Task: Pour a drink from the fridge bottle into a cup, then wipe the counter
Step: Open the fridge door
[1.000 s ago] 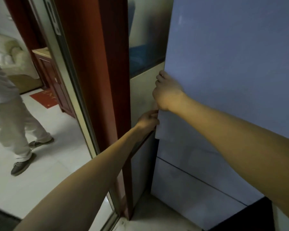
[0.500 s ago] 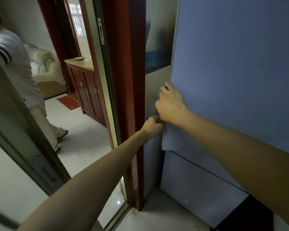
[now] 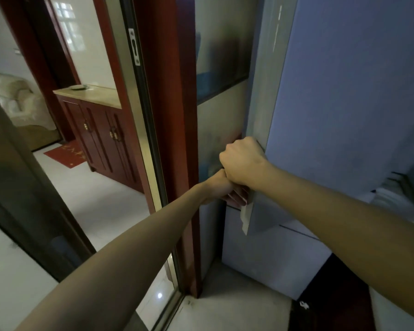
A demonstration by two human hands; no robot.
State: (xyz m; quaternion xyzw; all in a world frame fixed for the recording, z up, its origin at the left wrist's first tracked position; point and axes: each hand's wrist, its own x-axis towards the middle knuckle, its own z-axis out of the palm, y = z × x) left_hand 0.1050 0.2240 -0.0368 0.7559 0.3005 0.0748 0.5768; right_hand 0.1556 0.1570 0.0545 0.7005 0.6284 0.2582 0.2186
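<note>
Head view: right hand [image 3: 243,161] and left hand [image 3: 219,189], touching, clamp the left edge of the fridge door [image 3: 344,91], apparently stacked for pulling leverage; the bottle is out of sight, presumably inside.

Right hand [image 3: 243,161] and left hand [image 3: 221,188], touching, right above left, both grip the blue fridge door [image 3: 344,91] edge, beside the red door frame [image 3: 175,115].

Home, fridge [image 3: 344,91], wooden cabinet [image 3: 101,132] (sofa [image 3: 12,101] beyond)
</note>
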